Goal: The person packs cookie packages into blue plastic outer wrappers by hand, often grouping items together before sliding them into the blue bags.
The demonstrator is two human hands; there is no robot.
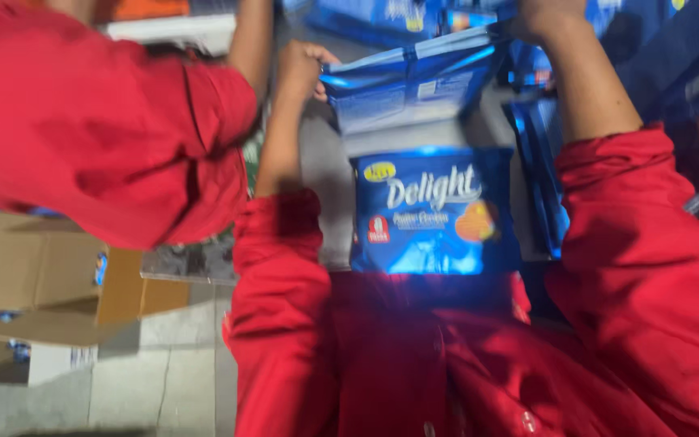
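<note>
Left hand (301, 69) and right hand (548, 16) each pinch an end of blue pack (410, 85); second pack (434, 214) lies flat below, near chest.

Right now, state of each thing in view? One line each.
Left hand: closed on the left edge of the upper blue packet.
Right hand: gripping that packet's right corner.
Upper blue packet: held up between both hands, sealed as far as the blur shows.
Lower blue packet: lying flat, face up, untouched.
Cardboard box: on the floor, flaps open.

glossy plastic packet (434, 212); matt cardboard box (38, 267).
</note>
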